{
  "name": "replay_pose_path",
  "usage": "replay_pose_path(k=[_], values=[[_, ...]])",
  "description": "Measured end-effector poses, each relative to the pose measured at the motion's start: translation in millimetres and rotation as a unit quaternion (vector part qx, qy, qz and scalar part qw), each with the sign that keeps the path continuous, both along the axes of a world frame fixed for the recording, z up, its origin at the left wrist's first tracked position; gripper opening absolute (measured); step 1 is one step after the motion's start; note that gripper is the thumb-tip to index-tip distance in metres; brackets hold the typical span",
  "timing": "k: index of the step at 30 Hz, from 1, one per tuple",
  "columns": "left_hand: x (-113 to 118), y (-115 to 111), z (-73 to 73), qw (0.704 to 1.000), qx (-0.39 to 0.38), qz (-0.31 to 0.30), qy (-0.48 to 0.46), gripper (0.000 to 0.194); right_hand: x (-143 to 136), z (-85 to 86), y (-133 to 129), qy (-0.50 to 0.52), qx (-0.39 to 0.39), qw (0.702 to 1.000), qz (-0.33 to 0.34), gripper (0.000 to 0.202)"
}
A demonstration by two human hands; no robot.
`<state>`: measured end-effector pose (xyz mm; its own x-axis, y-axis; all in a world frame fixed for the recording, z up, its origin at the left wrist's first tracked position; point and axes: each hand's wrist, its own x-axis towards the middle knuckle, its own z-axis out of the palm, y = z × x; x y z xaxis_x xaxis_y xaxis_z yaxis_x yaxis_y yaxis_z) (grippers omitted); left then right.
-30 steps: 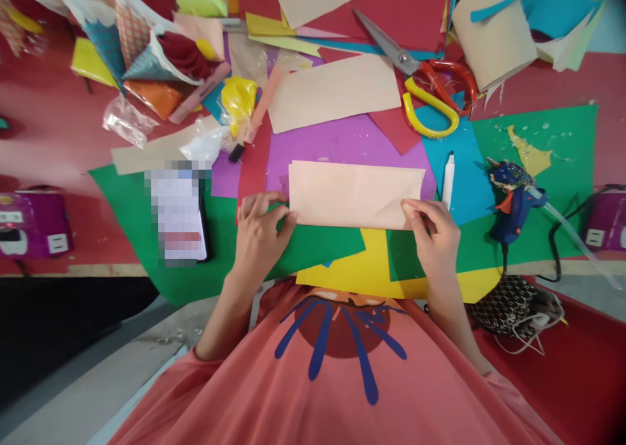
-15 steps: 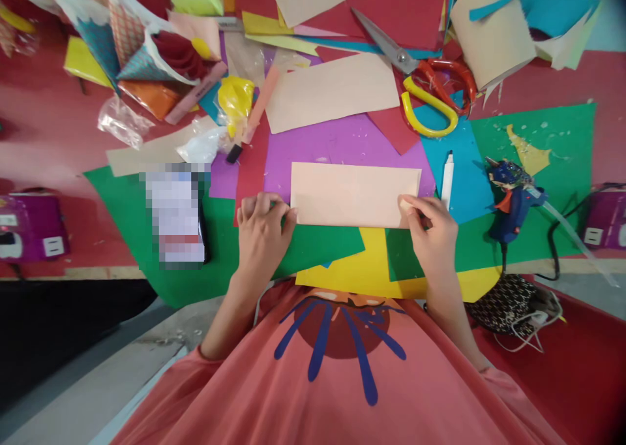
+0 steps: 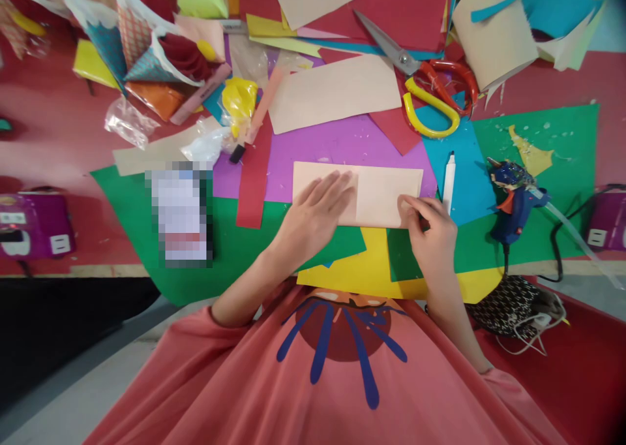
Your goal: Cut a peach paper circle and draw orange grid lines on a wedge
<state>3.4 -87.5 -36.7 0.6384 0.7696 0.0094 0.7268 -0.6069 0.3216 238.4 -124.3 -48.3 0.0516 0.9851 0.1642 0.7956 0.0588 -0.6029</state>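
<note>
A pale peach folded paper (image 3: 379,194) lies in front of me on purple and green sheets. My left hand (image 3: 315,213) rests flat on its left half, the fingers stretched out and pointing up and right. At the paper's right end, my right hand (image 3: 430,226) pinches the lower right edge between thumb and forefinger. Just right of that hand is a white marker (image 3: 448,183). Above the paper lies a beige sheet (image 3: 337,92), and beside it large scissors (image 3: 405,63) with red and yellow handles.
A blue glue gun (image 3: 512,213) with a cord sits at the right. To the left lies a phone (image 3: 180,216). Wrapped cones (image 3: 107,47), a yellow packet (image 3: 239,102) and stacked coloured papers (image 3: 420,8) occupy the far side.
My left hand has moved right from the paper's left edge onto its left half, and its fingers have straightened. My right hand has stayed at the right end.
</note>
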Motion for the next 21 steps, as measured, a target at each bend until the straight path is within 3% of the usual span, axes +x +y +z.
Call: replay_pose_path(k=[5,21], values=[[23,0,-3.6,0.998,-0.029,0.05,0.003,0.042,1,-1.1,-1,0.005,-0.007,1.0,-0.009,0.027],[26,-4,-10.1,0.997,-0.005,0.063,0.039,0.045,3,2.1,1,-0.002,-0.006,1.0,0.003,0.026]])
